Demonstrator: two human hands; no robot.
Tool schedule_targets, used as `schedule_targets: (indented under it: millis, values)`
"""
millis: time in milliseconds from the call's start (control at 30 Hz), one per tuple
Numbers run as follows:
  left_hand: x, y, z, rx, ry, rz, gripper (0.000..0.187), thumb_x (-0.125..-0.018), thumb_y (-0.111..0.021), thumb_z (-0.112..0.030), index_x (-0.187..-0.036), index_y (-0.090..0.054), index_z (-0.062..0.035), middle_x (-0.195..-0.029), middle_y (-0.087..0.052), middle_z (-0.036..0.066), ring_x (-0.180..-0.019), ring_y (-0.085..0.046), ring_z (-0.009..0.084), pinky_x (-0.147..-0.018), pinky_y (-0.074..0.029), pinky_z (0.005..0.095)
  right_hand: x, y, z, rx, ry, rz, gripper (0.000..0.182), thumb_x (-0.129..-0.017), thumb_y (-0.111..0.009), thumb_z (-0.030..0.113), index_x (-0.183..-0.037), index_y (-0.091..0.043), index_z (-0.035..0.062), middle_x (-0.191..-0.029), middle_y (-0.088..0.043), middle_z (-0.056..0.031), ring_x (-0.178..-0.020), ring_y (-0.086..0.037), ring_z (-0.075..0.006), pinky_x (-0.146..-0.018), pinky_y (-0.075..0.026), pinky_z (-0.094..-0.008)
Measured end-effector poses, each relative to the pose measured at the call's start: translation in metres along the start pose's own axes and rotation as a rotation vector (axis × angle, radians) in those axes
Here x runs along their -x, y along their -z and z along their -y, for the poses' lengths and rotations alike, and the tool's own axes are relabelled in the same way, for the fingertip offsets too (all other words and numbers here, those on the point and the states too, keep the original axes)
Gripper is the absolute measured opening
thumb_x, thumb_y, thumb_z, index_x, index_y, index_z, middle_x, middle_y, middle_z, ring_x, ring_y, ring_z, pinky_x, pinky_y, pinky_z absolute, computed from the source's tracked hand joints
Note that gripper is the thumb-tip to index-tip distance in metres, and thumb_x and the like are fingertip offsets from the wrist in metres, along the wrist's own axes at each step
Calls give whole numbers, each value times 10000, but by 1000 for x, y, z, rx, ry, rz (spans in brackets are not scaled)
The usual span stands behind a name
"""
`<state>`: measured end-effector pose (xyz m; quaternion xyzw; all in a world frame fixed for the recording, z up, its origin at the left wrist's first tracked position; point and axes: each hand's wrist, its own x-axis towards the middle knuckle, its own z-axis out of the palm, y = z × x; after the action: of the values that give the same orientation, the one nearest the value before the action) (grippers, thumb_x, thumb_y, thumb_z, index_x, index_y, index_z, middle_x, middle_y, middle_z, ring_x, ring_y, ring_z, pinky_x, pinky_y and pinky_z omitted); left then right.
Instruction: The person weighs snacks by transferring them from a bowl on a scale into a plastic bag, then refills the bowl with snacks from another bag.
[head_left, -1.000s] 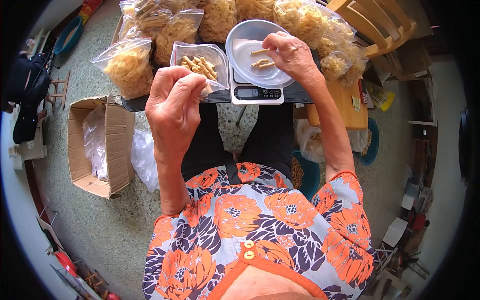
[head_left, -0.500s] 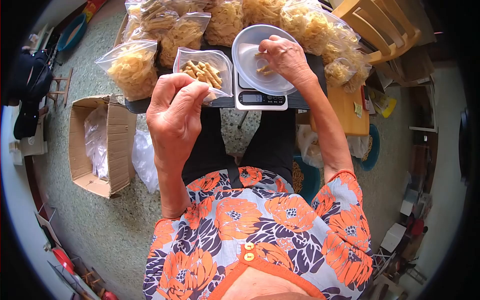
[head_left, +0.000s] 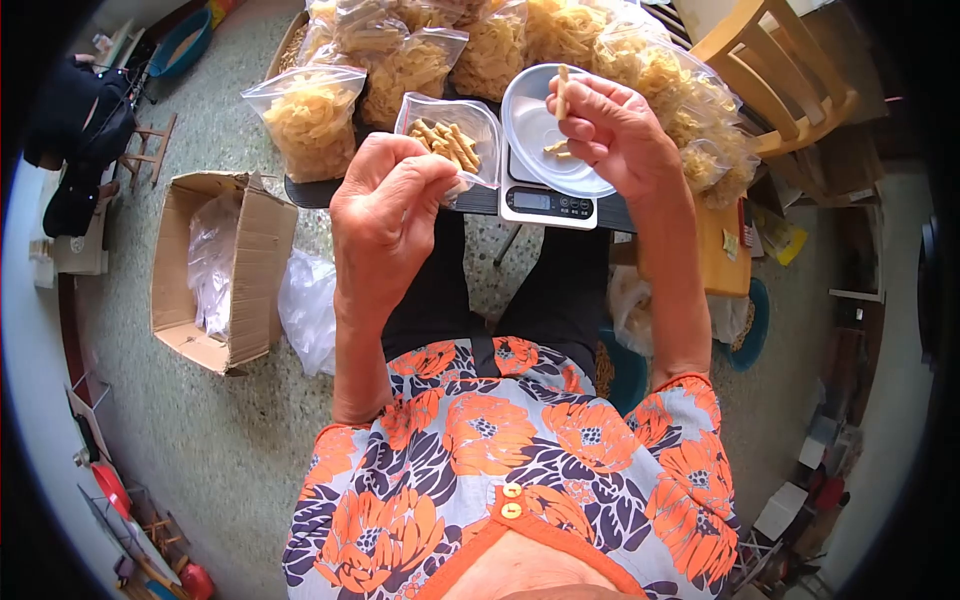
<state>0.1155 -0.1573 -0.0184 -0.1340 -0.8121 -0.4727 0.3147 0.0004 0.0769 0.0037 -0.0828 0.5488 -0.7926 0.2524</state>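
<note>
My left hand [head_left: 388,215] pinches the rim of an open clear bag [head_left: 452,143] that holds several tan stick-shaped snacks. My right hand [head_left: 612,128] is raised just over a clear plastic bowl [head_left: 528,118] and grips one snack stick [head_left: 562,90] upright between its fingertips. The bowl sits on a small digital scale [head_left: 545,204] and has a few sticks in it. Scale and bag rest at the near edge of a dark table [head_left: 305,192].
Several filled clear bags of yellow snacks [head_left: 312,120] crowd the table behind the scale. An open cardboard box [head_left: 215,270] with plastic inside stands on the floor at the left, a white plastic bag [head_left: 308,310] beside it. A wooden chair [head_left: 790,75] is at the right.
My right hand has lifted out of the bowl with one stick held upright. The left hand keeps its hold on the bag. The camera view has shifted, so everything sits further right.
</note>
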Motion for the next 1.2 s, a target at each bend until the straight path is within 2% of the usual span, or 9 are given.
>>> schedule_targets:
  millis: [133,267,367,500,533,600,633,767,1200]
  values:
    - [0,-4,1,-13,-39,-11,163,-754,-754,42,-891,-693,-22,-845,-591,88,-749,-614,237,-662,-506,331,6,-40,1,232,162,-9,236,-888,-745,155,-1039,-690,-18,-804,-681,-21,-594,-508,-14,-476,-368,-160]
    - [0,-4,-1,9,-19,-5,157,-765,-756,42,-897,-701,-23,-849,-600,83,-767,-613,217,-675,-500,316,2,-61,-10,661,391,-106,201,-870,-766,155,-1004,-721,13,-824,-702,0,-725,-614,-37,-651,-501,-193]
    - [1,-3,-1,8,-12,-8,147,-779,-759,40,-902,-709,-24,-854,-607,75,-780,-610,191,-689,-494,297,-1,-47,-8,693,490,-226,191,-871,-765,162,-984,-722,14,-829,-708,-5,-751,-632,-49,-692,-519,-209]
    - [3,-3,0,15,9,5,152,-777,-756,45,-904,-707,-23,-858,-609,75,-789,-614,191,-700,-498,297,1,4,-5,1105,421,-219,115,-865,-724,119,-924,-719,21,-763,-695,-53,-656,-616,-99,-653,-522,-252]
    - [2,-4,0,29,11,12,152,-777,-756,45,-904,-707,-23,-858,-609,75,-789,-614,191,-700,-498,297,1,16,-5,1289,405,-192,87,-851,-708,129,-905,-726,63,-774,-696,-80,-658,-640,-159,-683,-534,-304]
    - [1,-7,2,16,-56,-8,151,-765,-743,42,-890,-691,-24,-830,-584,88,-737,-598,227,-642,-492,326,-1,37,-14,1473,376,-145,97,-835,-721,77,-922,-708,35,-774,-669,-71,-685,-620,-146,-666,-515,-287]
    - [2,-9,2,13,-47,-8,151,-767,-744,41,-892,-691,-25,-834,-588,88,-738,-598,225,-642,-492,325,-2,45,-20,1586,386,-133,95,-814,-707,81,-908,-707,63,-810,-672,-77,-743,-653,-199,-720,-526,-319]
    - [1,-6,1,-14,-62,2,155,-767,-746,42,-896,-692,-26,-840,-591,88,-740,-600,223,-646,-494,325,-7,50,-33,1758,311,-88,64,-834,-649,112,-886,-681,93,-870,-655,-71,-865,-654,-265,-805,-516,-379]
    - [-2,-8,0,-33,-50,-6,165,-763,-749,47,-899,-688,-24,-839,-591,84,-748,-596,222,-662,-497,321,-16,49,-44,1893,344,-30,13,-820,-668,114,-814,-677,105,-877,-633,-69,-893,-651,-285,-797,-521,-397]
